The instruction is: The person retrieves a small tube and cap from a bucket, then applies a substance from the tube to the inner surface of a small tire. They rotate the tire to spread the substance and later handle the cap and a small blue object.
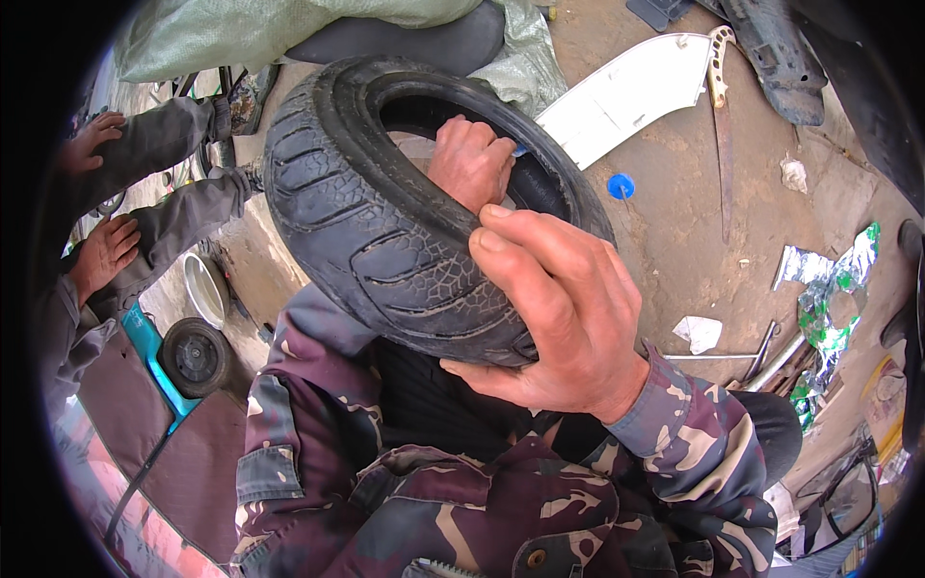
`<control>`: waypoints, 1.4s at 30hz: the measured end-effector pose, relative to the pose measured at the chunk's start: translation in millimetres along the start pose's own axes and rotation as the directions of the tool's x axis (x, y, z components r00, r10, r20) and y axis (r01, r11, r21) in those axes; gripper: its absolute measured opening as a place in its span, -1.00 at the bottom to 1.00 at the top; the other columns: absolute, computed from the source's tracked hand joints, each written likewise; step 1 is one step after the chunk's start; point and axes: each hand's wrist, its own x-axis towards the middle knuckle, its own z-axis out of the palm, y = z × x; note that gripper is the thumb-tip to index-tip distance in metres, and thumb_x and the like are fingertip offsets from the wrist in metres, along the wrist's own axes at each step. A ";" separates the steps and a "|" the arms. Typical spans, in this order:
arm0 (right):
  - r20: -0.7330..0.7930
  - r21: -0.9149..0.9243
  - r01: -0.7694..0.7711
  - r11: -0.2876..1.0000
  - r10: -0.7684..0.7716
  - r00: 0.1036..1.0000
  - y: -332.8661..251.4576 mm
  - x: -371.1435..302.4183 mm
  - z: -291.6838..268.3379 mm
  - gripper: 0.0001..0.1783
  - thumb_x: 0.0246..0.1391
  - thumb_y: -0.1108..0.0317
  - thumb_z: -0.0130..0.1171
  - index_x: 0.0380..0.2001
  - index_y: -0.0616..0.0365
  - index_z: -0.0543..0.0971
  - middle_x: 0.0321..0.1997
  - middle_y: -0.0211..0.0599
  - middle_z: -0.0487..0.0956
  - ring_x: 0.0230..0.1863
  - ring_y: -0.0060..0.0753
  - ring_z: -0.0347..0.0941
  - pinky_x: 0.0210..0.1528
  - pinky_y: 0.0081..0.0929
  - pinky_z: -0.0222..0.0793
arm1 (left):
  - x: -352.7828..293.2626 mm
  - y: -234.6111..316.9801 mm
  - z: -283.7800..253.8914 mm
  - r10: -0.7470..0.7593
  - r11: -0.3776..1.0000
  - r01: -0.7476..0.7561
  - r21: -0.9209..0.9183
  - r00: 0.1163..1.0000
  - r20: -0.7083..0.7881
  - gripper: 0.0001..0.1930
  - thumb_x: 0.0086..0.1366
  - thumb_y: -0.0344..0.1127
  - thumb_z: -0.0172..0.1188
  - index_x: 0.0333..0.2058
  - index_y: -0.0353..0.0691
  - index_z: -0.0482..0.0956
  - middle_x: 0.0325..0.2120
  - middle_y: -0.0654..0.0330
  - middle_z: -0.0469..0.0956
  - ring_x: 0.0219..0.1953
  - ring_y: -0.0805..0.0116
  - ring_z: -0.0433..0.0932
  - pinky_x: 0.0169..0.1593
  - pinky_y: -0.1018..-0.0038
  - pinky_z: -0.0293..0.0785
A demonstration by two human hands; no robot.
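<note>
A worn black tyre, its tread cracked, is held tilted above my lap with its opening facing up. My right hand grips its near right side, fingers over the sidewall and thumb under the tread. Inside the opening is my left hand, its fingers curled closed; the left forearm passes out of sight behind the tyre. A small bit of blue shows beside the left fingers, but what they hold, if anything, is hidden.
Another person's hands rest on their legs at left, near a small wheel and a white bowl. Rightward lie a white panel, a saw, a round blue piece, scissors and green-silver foil.
</note>
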 end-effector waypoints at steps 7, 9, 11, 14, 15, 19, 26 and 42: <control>-0.005 0.004 0.000 1.000 0.000 1.000 -0.9 -0.5 0.8 -0.03 -0.18 0.03 0.69 0.29 0.12 0.49 0.28 -0.09 0.58 0.16 0.01 0.62 0.12 -0.12 0.58 | 1.9 -2.7 -2.3 -0.053 0.979 0.029 0.203 0.992 0.118 -0.89 0.16 -0.32 0.37 -0.37 -0.19 0.79 -0.41 0.12 0.52 -0.20 0.01 0.53 0.25 -0.04 0.36; -0.006 -0.002 0.000 1.000 0.000 1.000 -0.9 -0.4 0.8 -0.03 -0.19 0.03 0.69 0.29 0.12 0.49 0.28 -0.09 0.58 0.17 0.01 0.62 0.12 -0.12 0.58 | 2.4 -3.4 -0.7 -0.066 0.980 0.035 0.194 0.986 0.156 -0.89 0.18 -0.31 0.36 -0.39 -0.18 0.79 -0.42 0.12 0.52 -0.17 -0.01 0.53 0.29 -0.09 0.33; -0.002 -0.028 0.007 1.000 -0.007 1.000 -1.1 -0.2 0.6 -0.02 -0.20 0.04 0.69 0.30 0.12 0.49 0.28 -0.09 0.58 0.17 0.00 0.62 0.12 -0.12 0.58 | 1.3 -3.5 2.6 -0.063 0.994 0.048 0.101 0.987 0.147 -0.90 0.18 -0.32 0.36 -0.40 -0.18 0.78 -0.43 0.11 0.51 -0.15 -0.03 0.53 0.29 -0.10 0.34; 0.004 -0.027 0.002 1.000 -0.002 1.000 -1.1 -0.1 -0.6 0.00 -0.23 0.04 0.70 0.29 0.12 0.49 0.29 -0.10 0.58 0.18 -0.01 0.61 0.13 -0.13 0.57 | -2.2 -3.7 7.4 -0.054 0.999 0.054 0.000 0.997 0.051 -0.92 0.18 -0.34 0.36 -0.39 -0.18 0.77 -0.44 0.11 0.50 -0.14 -0.03 0.53 0.28 -0.12 0.34; 0.007 -0.029 0.001 1.000 -0.001 1.000 -1.0 -0.1 -0.8 0.00 -0.23 0.05 0.70 0.29 0.12 0.49 0.29 -0.10 0.58 0.18 -0.01 0.61 0.14 -0.13 0.57 | -2.5 -4.2 9.1 -0.052 0.998 0.052 -0.032 0.999 0.008 -0.92 0.18 -0.34 0.36 -0.39 -0.18 0.77 -0.45 0.11 0.49 -0.14 -0.03 0.54 0.28 -0.12 0.34; 0.016 -0.025 -0.004 1.000 0.004 1.000 -0.6 -1.0 -0.5 0.01 -0.24 0.05 0.70 0.30 0.12 0.49 0.29 -0.10 0.58 0.19 -0.02 0.60 0.14 -0.14 0.56 | -3.2 -4.8 9.1 -0.021 0.997 0.024 0.070 0.999 -0.035 -0.92 0.17 -0.35 0.36 -0.38 -0.18 0.77 -0.46 0.11 0.49 -0.14 -0.01 0.53 0.29 -0.12 0.34; 0.006 -0.031 0.003 1.000 -0.003 1.000 -1.1 -0.7 0.9 0.01 -0.23 0.04 0.70 0.31 0.11 0.48 0.29 -0.10 0.58 0.18 -0.02 0.60 0.13 -0.13 0.57 | 0.2 -2.0 1.6 -0.064 0.994 0.048 0.102 0.984 0.165 -0.94 0.18 -0.34 0.36 -0.40 -0.16 0.76 -0.45 0.13 0.50 -0.13 0.01 0.53 0.32 -0.09 0.31; -0.011 -0.022 -0.003 1.000 0.003 1.000 -1.6 -0.1 2.7 -0.04 -0.17 0.02 0.67 0.30 0.09 0.50 0.27 -0.12 0.59 0.13 -0.03 0.63 0.07 -0.15 0.58 | 14.9 -8.8 -13.4 -0.065 0.994 0.043 0.101 0.972 0.224 -0.88 0.16 -0.40 0.27 -0.45 -0.20 0.79 -0.41 0.02 0.59 -0.15 -0.04 0.57 0.17 -0.05 0.34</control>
